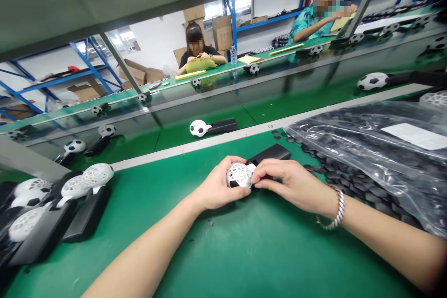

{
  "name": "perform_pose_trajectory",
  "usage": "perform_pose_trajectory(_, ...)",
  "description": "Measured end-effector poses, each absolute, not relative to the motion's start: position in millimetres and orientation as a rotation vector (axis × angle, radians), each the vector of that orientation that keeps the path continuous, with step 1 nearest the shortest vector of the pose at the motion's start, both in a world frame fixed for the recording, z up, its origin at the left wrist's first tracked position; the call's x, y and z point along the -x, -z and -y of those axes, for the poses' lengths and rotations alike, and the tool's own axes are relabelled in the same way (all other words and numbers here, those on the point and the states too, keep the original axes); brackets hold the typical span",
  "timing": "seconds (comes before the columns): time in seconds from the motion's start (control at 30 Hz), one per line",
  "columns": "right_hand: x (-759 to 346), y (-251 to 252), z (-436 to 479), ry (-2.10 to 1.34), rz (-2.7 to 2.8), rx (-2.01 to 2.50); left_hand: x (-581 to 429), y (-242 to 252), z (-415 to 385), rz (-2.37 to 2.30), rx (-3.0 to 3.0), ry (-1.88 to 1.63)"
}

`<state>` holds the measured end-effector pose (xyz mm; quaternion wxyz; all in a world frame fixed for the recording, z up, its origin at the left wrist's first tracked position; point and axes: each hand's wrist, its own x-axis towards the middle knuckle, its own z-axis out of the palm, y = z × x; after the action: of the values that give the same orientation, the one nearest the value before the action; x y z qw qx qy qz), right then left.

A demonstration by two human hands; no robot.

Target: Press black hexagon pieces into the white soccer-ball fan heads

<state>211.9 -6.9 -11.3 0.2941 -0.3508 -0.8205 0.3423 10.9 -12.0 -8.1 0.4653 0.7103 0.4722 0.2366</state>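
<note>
Head: football-device (238, 175) aslant, handle (271, 152) rightward

By the person's clock, around the ball unit (239, 176) between left hand (217, 185) and right hand (295, 184), I see piled units (52, 228) on the worktable (244, 251) at nine, a plastic bag (370, 125) with small parts (330, 164) at three, one unit (223, 126) on the conveyor (296, 106) at eleven, and beyond, co-workers (183, 58) at eleven and one.
</note>
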Motion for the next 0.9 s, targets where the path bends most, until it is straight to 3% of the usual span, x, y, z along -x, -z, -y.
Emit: perform_pose_trajectory(0.9,-203.3,15.2,7.4,-0.933,2.073,1.13,-27.9,12.7,19.0,-1.308,-1.776,-0.702)
